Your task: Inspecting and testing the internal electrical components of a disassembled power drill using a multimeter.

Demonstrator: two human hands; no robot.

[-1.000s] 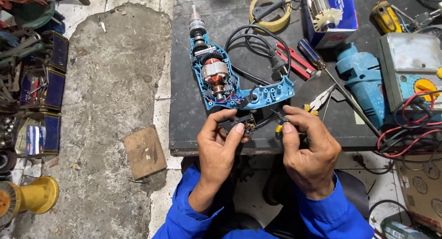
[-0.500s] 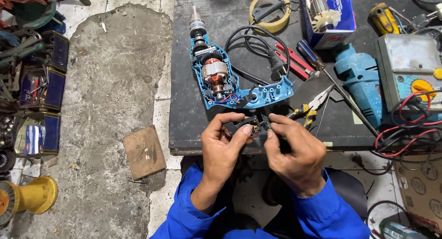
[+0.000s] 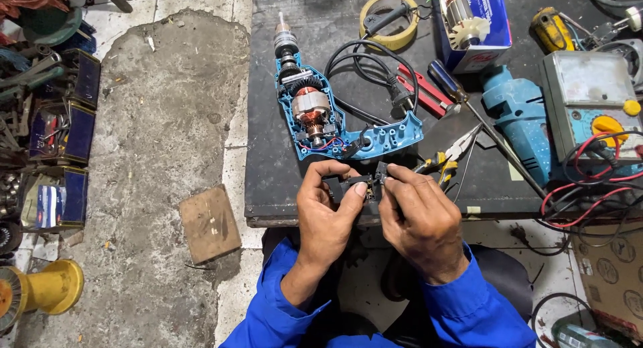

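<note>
Small black switch part [image 3: 365, 185], held over the bench's near edge.
Pinched between left hand [image 3: 328, 217] and right hand [image 3: 422, 217]; just below the opened blue drill half-shell [image 3: 348, 137], copper-wound armature exposed.

Drill half-shell [image 3: 315, 120]: turquoise blue housing, copper-orange armature windings, silver chuck end, red and blue wires inside. Power cord [image 3: 375, 73]: black. Small part [image 3: 365, 184] between hands: black. Sleeves [image 3: 268, 308]: bright blue. Workbench top [image 3: 268, 174]: dark grey, near black. Tape roll [image 3: 388, 20]: pale yellow. Pliers [image 3: 445, 162]: yellow-black grips. Screwdriver [image 3: 445, 83]: dark blue handle. Second drill body [image 3: 519, 117]: light blue. Meter [image 3: 589, 100]: grey face, yellow knobs, red and black leads. Floor [image 3: 161, 133]: mottled grey concrete. Wood block [image 3: 209, 223]: brown. Spool [image 3: 50, 288]: yellow.
</note>
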